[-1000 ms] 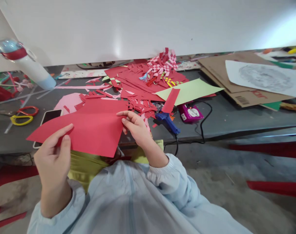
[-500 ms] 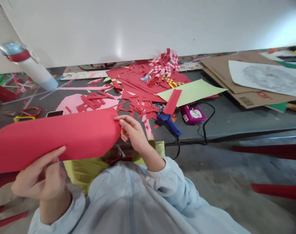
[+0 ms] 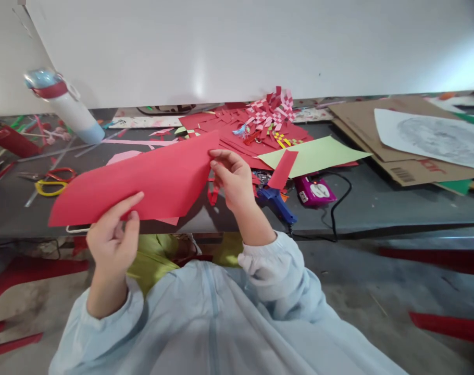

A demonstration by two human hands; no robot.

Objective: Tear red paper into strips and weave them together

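A large sheet of red paper (image 3: 143, 179) is held up, slightly bent, over the table's front edge. My left hand (image 3: 115, 234) grips its lower edge, the index finger lying along the near face and the thumb just below. At the upper right corner, my right hand (image 3: 233, 177) pinches the sheet between thumb and fingers. Just right of that hand, a blue glue gun (image 3: 278, 203) lies on the table with a red paper strip (image 3: 284, 169) against it. Part of the pink paper and scraps behind the sheet is hidden.
Red and pink cut paper (image 3: 240, 130) heaps at the back, beside a pale green sheet (image 3: 315, 153). A purple box (image 3: 315, 191) and black cable lie right. Scissors (image 3: 53, 187) and a white bottle (image 3: 75, 112) are left. Cardboard (image 3: 346, 117) with a drawing (image 3: 428, 138) lies far right.
Both hands have brought the red sheet up and to the right in view, over the table. Its right end now tilts upward and covers more of the paper scraps. The view has shifted slightly.
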